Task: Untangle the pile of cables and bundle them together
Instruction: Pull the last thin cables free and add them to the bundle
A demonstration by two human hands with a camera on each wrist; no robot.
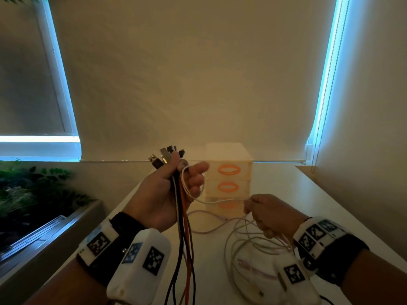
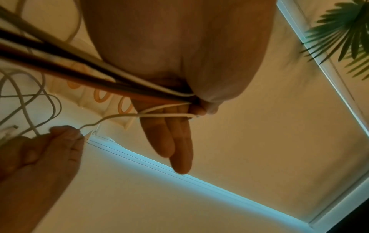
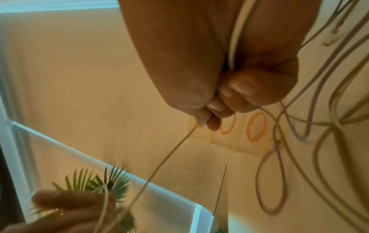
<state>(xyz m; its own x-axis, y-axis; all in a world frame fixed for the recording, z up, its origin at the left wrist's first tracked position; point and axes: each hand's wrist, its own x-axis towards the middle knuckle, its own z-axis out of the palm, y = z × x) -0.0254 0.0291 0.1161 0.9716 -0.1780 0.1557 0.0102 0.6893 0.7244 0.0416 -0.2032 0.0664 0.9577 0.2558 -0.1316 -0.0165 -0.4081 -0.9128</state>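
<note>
My left hand (image 1: 176,179) is raised above the table and grips a bunch of cables (image 1: 184,219), black, orange and white, with their plugs (image 1: 164,156) sticking out above the thumb. The strands hang down past my wrist. A thin white cable (image 1: 217,201) loops round the left fingers (image 2: 175,141) and runs across to my right hand (image 1: 264,213), which pinches it in a closed fist. In the right wrist view the white cable (image 3: 169,156) leaves the right fingertips (image 3: 214,121) taut. More white cable loops (image 1: 246,245) lie tangled on the table under the right hand.
A small white drawer unit (image 1: 228,172) with orange oval handles stands at the back of the white table (image 1: 308,194), just behind both hands. Green plants (image 1: 33,190) fill a planter at the left. A roller blind (image 1: 198,73) covers the window ahead.
</note>
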